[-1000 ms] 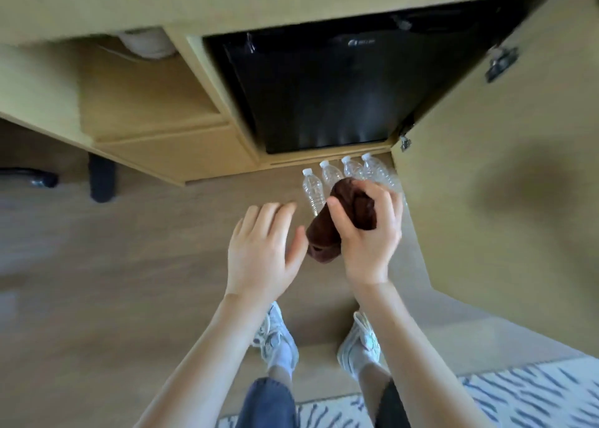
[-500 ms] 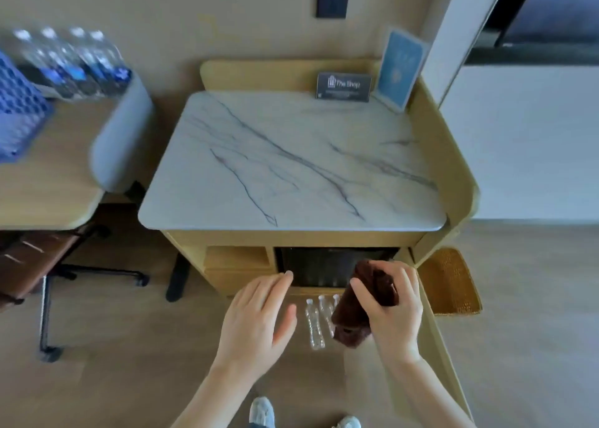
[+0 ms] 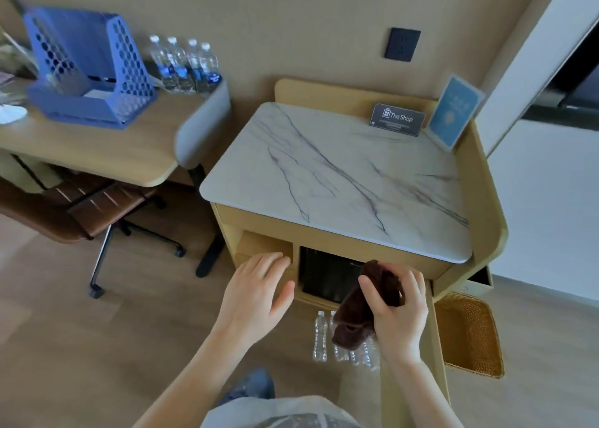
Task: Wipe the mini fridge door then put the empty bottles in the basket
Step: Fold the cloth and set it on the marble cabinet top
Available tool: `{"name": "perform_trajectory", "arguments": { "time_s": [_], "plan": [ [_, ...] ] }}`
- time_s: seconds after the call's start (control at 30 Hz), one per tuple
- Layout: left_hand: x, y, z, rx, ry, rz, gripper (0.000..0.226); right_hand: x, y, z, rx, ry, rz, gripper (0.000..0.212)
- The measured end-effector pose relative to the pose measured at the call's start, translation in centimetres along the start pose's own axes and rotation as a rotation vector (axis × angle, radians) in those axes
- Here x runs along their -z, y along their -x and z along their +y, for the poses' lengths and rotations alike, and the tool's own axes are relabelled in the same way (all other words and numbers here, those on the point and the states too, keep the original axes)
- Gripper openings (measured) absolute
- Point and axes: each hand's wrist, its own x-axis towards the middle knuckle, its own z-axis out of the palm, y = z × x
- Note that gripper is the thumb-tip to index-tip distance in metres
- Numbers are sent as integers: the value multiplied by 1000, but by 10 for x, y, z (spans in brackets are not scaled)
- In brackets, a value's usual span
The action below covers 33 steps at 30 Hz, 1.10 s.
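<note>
A black mini fridge door [image 3: 324, 278] shows inside the wooden cabinet under the marble top [image 3: 340, 181]. My right hand [image 3: 400, 314] grips a dark brown cloth [image 3: 359, 311] in front of the fridge, a little away from the door. My left hand [image 3: 256, 291] hovers open to the left of it, fingers apart, holding nothing. Several clear empty bottles [image 3: 321, 336] stand on the floor below the cloth, partly hidden by it. A woven wicker basket [image 3: 470, 333] sits on the floor to the right, beyond the open cabinet door [image 3: 434, 346].
A wooden desk [image 3: 107, 148] at the left carries a blue perforated file rack [image 3: 87, 67] and several full water bottles [image 3: 184, 64]. A brown office chair [image 3: 84, 213] stands under it. Two sign cards [image 3: 397, 119] stand at the back of the marble top.
The view has risen and pulled back from a close look at the fridge, so the marble top, desk and basket now show. Both hands keep their pose; the right still holds the cloth.
</note>
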Motion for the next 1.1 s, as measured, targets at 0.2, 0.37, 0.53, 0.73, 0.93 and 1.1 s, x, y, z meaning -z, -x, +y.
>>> {"name": "perform_trajectory", "arguments": {
  "time_s": [0.2, 0.37, 0.53, 0.73, 0.93, 1.1],
  "plan": [
    [12, 13, -11, 156, -29, 7, 45, -12, -5, 2, 6, -5, -100, 33],
    [38, 15, -53, 253, -38, 75, 44, -49, -7, -22, 15, -41, -128, 33],
    [64, 4, -133, 308, -49, 90, 47, -115, -4, -39, 9, -38, -99, 31],
    [90, -6, -266, 238, -58, 11, 48, -230, 10, -66, -41, -92, 91, 36],
    [128, -35, -360, 134, -21, -21, 47, -315, 7, -104, -56, -72, 227, 30],
    [127, -77, -395, 66, 25, -20, 46, -352, -5, -121, -68, -55, 197, 30]
  ]
}}
